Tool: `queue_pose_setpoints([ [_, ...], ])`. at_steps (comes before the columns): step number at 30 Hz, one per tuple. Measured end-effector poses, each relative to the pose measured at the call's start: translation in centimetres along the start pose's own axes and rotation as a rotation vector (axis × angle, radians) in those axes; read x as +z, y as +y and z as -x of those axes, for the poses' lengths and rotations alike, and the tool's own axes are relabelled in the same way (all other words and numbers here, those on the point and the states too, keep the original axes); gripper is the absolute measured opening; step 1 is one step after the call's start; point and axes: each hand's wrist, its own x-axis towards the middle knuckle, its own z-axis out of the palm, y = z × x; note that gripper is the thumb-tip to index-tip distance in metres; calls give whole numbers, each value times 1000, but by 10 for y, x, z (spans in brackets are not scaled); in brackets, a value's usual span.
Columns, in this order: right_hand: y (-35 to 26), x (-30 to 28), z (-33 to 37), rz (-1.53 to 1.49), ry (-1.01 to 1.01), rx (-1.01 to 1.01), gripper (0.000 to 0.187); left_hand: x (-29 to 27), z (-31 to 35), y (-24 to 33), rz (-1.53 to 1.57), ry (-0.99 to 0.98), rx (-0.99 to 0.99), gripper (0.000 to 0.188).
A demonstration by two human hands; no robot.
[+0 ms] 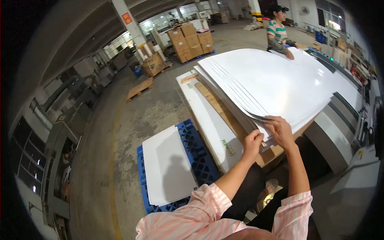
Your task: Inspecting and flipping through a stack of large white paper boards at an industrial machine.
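Large glossy white sheets (276, 82) lie stacked on a bench, their left edges fanned out in steps. My right hand (281, 131) pinches the near corner of several upper sheets, which bend up slightly there. Close beside it, my left hand (253, 143) is closed at the corner of the sheets lower in the pile, thumb on top. The fingertips under the sheets are hidden. At the far side of the stack, a co-worker (278, 34) in a striped top rests a hand on the sheets.
A smaller stack of white boards (168, 168) lies on a blue plastic pallet (204, 160) at my left. Wooden strips (216, 104) run beside the sheets. Machinery (338, 128) stands close at the right. Farther back are cardboard boxes (192, 42) and a wooden pallet (140, 89).
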Motion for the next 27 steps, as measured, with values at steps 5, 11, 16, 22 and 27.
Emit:
queue_pose_setpoints([
  [5, 2, -5, 4, 14, -16, -117, 39, -1, 2, 19, 250, -44, -153, 28],
  [11, 12, 8, 1, -164, 244, 0, 33, 9, 3, 16, 211, -34, -159, 33],
  [16, 15, 5, -21, -754, 550, 775, 34, -2, 3, 10, -33, -103, -181, 30],
  [22, 12, 7, -10, -53, 246, -50, 22, -5, 0, 1, 57, -13, -139, 28],
  [27, 10, 5, 5, 113, 11, -153, 29, 3, -4, 17, 242, -10, -209, 39],
])
